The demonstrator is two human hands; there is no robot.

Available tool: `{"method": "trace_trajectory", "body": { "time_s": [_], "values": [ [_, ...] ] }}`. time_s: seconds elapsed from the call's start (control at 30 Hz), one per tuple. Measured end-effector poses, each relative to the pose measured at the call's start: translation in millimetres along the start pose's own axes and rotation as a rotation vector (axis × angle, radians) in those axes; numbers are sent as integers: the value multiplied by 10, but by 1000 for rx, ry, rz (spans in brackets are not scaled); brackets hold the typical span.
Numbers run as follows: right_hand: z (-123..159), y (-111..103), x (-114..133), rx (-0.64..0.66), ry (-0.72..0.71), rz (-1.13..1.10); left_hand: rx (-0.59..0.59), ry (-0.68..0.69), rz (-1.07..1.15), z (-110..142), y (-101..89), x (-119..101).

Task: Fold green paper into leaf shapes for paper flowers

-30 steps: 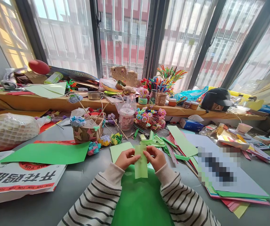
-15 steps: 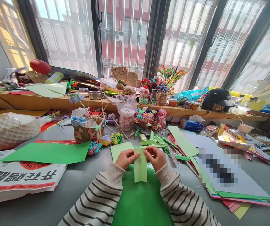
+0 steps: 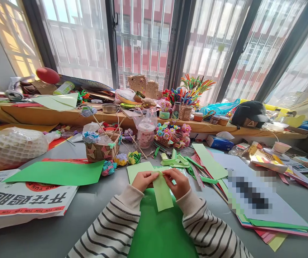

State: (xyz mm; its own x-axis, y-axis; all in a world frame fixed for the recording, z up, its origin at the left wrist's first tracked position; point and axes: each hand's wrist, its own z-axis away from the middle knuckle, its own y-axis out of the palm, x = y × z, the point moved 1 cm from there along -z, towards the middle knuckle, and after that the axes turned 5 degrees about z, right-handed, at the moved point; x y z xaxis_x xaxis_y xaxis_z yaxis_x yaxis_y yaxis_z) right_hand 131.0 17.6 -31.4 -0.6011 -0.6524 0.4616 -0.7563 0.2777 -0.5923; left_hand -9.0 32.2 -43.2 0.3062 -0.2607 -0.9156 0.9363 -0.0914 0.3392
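A strip of light green paper [image 3: 163, 195] hangs from my fingers, its lower end slanting toward the right. My left hand [image 3: 143, 180] pinches its upper left edge between thumb and fingers. At the upper right edge, my right hand [image 3: 178, 182] grips the same strip close to the left fingertips. The top end of the strip is partly hidden by my fingers. Below lies a glossy dark green sheet [image 3: 160, 233]. A pale green square of paper [image 3: 138, 170] rests just behind my left hand, and a pile of folded green paper pieces [image 3: 179, 160] lies behind my right.
To the left, a bright green sheet [image 3: 57, 172] covers part of a printed paper bag [image 3: 30, 200]. A stack of coloured paper [image 3: 272, 200] spreads on the right. Farther back stand a decorated basket [image 3: 101, 149], a plastic cup [image 3: 145, 134] and crocheted flowers [image 3: 172, 133].
The paper strip has dropped lower and its bottom end has swung to the right. Both hands keep hold of its top, with the fingertips now closer together.
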Motion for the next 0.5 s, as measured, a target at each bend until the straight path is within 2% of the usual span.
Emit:
{"method": "trace_trajectory", "body": {
  "time_s": [0.23, 0.5],
  "values": [
    [9, -12, 10, 2, -206, 129, -17, 1, 17, 19, 11, -25],
    [22, 29, -41, -102, -324, 155, -22, 23, 19, 32, 28, -44]
  ]
}}
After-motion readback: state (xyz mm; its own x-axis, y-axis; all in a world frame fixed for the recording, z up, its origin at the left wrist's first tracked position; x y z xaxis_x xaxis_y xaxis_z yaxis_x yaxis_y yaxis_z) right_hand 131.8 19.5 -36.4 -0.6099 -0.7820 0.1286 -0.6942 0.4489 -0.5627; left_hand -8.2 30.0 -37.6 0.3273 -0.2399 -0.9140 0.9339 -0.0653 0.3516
